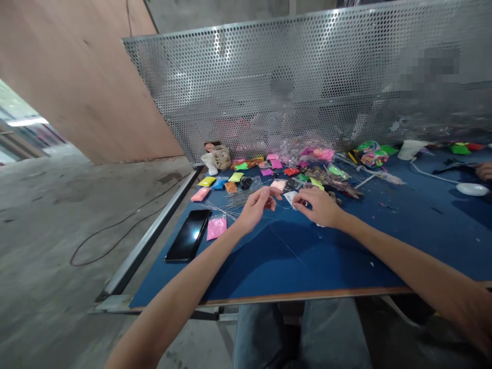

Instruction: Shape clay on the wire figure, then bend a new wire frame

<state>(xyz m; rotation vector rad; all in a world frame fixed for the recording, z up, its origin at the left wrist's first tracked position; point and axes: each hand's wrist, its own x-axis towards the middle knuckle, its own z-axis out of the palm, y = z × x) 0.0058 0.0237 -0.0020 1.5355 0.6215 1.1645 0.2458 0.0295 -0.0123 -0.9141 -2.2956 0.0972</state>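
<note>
Over the middle of the blue table (277,266), my left hand (261,204) has its thumb and fingers curled together; what they hold, if anything, is too small to make out. My right hand (313,204), just to its right, is closed in a pinch beside a small white card (290,198). Whatever it pinches is hidden. A thin pale strand (286,243) lies on the table below the hands. Thin wires (240,199) lie left of my left hand, near a pink packet (217,227).
A black phone (188,236) lies at the left. Colored packets (236,177) and crumpled clear plastic (303,148) line the back, before a perforated metal panel (246,77). At the right are a white corded object (472,189) and another person's hand (485,171).
</note>
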